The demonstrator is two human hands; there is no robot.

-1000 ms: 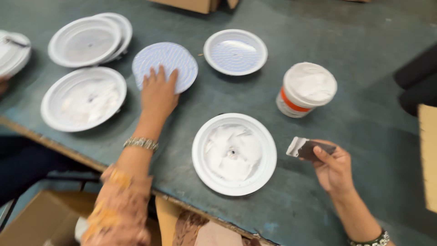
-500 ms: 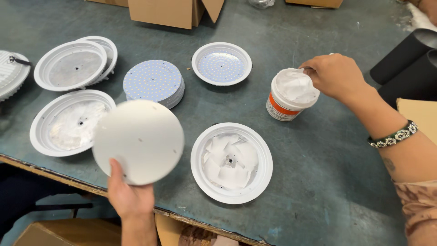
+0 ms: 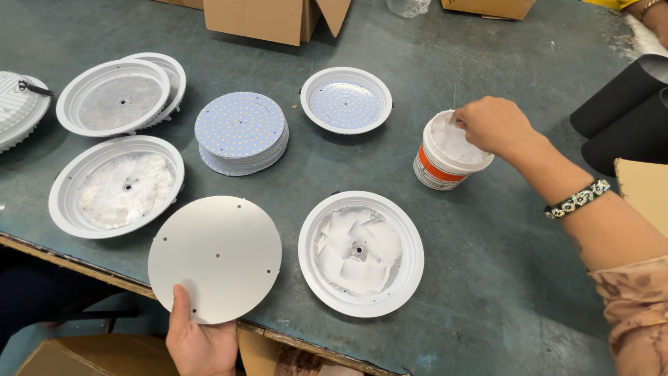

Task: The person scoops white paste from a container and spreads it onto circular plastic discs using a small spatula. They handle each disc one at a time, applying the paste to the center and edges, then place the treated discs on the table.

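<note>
One head-worn camera looks steeply down, close over the table [image 3: 487, 292].

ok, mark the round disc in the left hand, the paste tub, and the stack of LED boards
round disc [image 3: 216, 257], head view, bare middle of its plain face
paste tub [image 3: 437, 167], head view, banded side wall
stack of LED boards [image 3: 240, 127], head view, top board's centre

My left hand [image 3: 200, 342] comes up from the bottom edge, thumb pressed flat on top and pointing away from me, fingers curled underneath in a pinch. My right hand [image 3: 495, 125] reaches in from the right, forearm angled, knuckles up, fingertips dipped downward.
</note>
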